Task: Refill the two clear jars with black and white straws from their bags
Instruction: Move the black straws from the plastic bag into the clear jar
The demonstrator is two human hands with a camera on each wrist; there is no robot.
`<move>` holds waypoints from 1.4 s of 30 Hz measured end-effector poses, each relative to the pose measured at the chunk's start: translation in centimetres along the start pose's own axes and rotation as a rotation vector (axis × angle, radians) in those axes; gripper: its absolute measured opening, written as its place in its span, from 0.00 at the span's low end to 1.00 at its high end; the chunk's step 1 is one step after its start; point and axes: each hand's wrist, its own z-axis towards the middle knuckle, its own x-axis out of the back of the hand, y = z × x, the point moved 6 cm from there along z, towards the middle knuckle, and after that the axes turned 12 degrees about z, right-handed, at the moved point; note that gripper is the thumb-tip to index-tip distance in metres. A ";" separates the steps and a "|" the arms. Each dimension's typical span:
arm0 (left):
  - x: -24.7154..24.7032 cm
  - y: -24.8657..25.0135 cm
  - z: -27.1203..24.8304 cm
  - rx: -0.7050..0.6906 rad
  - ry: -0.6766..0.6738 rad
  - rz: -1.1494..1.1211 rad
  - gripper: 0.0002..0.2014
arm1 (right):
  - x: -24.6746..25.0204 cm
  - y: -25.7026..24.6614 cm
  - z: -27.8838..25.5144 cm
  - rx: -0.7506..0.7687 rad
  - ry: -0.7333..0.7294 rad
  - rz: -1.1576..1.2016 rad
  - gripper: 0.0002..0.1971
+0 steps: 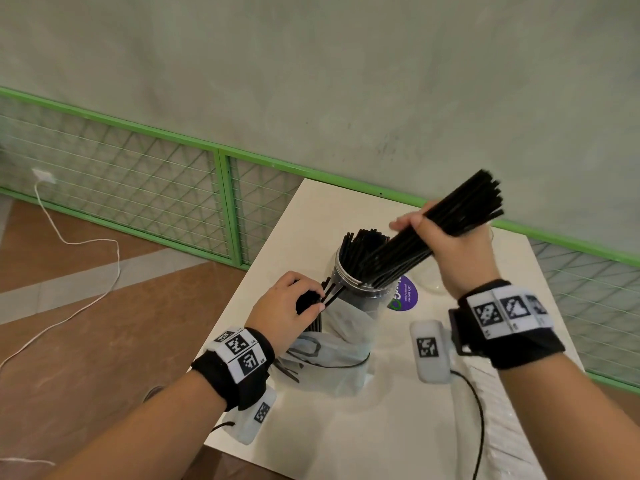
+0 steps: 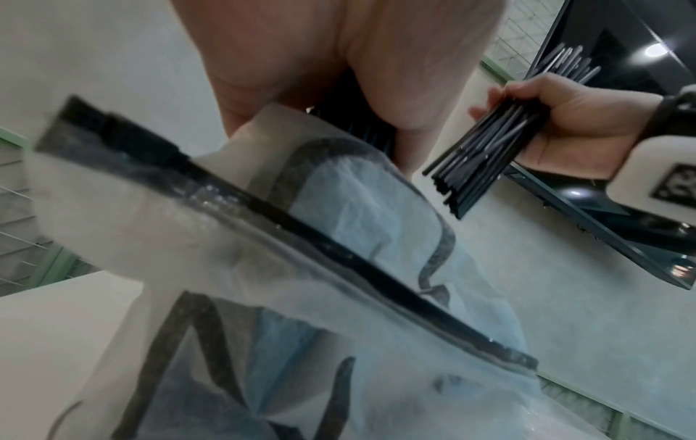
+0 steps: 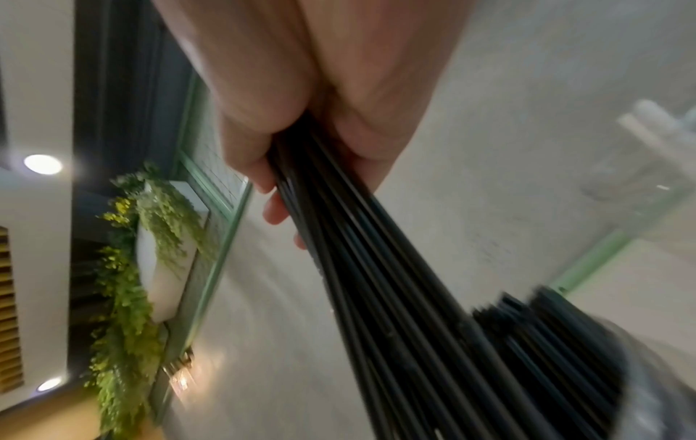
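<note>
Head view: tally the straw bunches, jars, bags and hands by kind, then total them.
Bunches of thin black plastic straws: 3 (right hand's, left hand's, standing in the jar)
Clear plastic jars: 1
Translucent plastic bags: 1
Hands: 2 (left, right)
Total: 7

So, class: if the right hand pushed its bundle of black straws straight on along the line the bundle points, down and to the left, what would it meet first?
Probably the clear jar: the bundle held by the right hand already points into its mouth, among the straws standing there. Depth is uncertain.
</note>
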 end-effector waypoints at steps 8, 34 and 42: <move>-0.2 -0.3 0.0 0.001 -0.003 -0.009 0.06 | -0.6 4.3 3.7 -0.095 -0.034 -0.131 0.11; -0.1 -0.1 0.0 -0.016 0.002 -0.018 0.07 | -0.3 10.6 2.7 -0.319 0.027 -0.035 0.03; 0.0 -0.1 0.0 -0.008 -0.001 -0.018 0.07 | -0.8 10.3 2.4 -0.345 0.112 0.132 0.05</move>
